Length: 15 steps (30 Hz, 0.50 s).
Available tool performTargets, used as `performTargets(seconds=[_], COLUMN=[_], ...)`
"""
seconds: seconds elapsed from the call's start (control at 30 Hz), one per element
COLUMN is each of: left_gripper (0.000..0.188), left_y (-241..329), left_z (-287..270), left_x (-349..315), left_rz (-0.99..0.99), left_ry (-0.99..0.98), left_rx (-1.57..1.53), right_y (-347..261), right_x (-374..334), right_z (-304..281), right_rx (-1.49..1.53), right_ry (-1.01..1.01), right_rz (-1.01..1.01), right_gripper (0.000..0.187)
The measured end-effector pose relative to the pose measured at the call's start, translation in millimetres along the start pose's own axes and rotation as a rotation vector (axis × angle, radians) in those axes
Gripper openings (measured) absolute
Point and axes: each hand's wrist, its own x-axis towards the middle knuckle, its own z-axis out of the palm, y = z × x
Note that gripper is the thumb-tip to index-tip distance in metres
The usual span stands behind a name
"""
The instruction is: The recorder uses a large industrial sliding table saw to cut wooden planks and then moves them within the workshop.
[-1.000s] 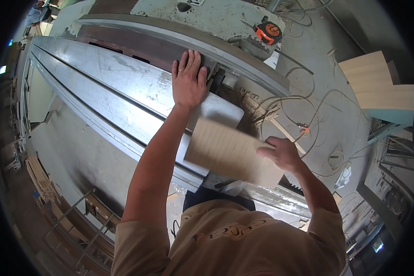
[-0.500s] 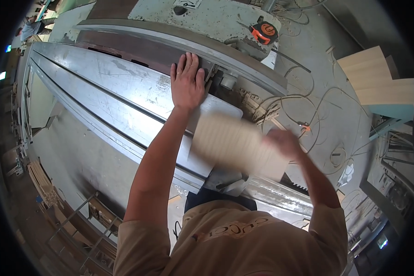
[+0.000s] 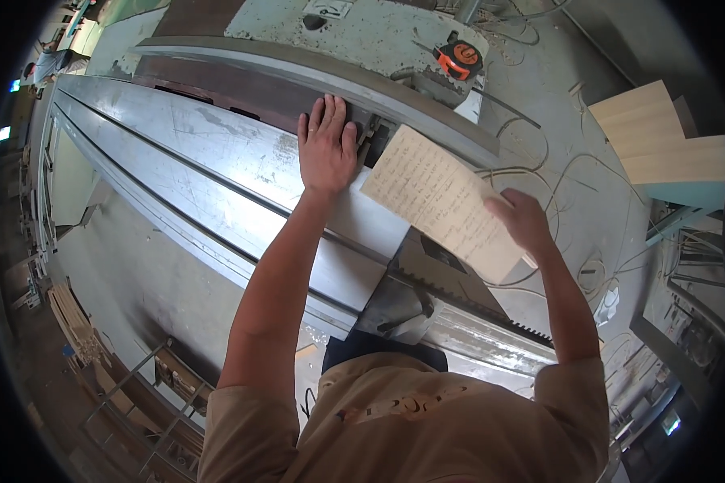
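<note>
My left hand (image 3: 328,153) lies flat with its fingers loosely spread. Its palm rests on the silver sliding table (image 3: 181,145) of a table saw, and the fingertips reach onto the dark brown bed (image 3: 278,97) just short of the long metal fence (image 3: 298,68). In my right hand (image 3: 524,219) is a pale, flat rectangular board (image 3: 447,205) covered in rows of handwriting. My thumb lies over its face at the right end; the other fingers are mostly hidden. The board's far left corner is over the end of the sliding table, close to the fence.
An orange and black tape measure (image 3: 459,59) sits on the speckled machine top beyond the fence. Cables (image 3: 572,169) loop over the floor at right, near light wooden panels (image 3: 660,137). Wood strips (image 3: 72,318) lie at lower left. Another person (image 3: 52,63) is far off at upper left.
My right hand has swung the board away from my body and turned it, and its handwriting is now sharp instead of blurred. My left hand has stayed in place.
</note>
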Motion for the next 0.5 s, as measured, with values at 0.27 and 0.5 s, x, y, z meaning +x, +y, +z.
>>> performTargets(seconds=[0.27,0.5], left_gripper=[0.055,0.051], left_y=[-0.4,-2.9], left_z=[0.7,5.3], left_x=[-1.7,-4.9], left_rz=[-0.010,-0.001], left_ry=[0.032,0.056], left_rx=[-0.051,-0.091], right_y=[-23.3,22.7], right_x=[-70.2,-50.5], right_z=[-11.8,-98.4], right_rx=[0.058,0.272], right_ry=[-0.141,0.403], right_rz=[-0.061,-0.311], right_gripper=[0.045,0.045])
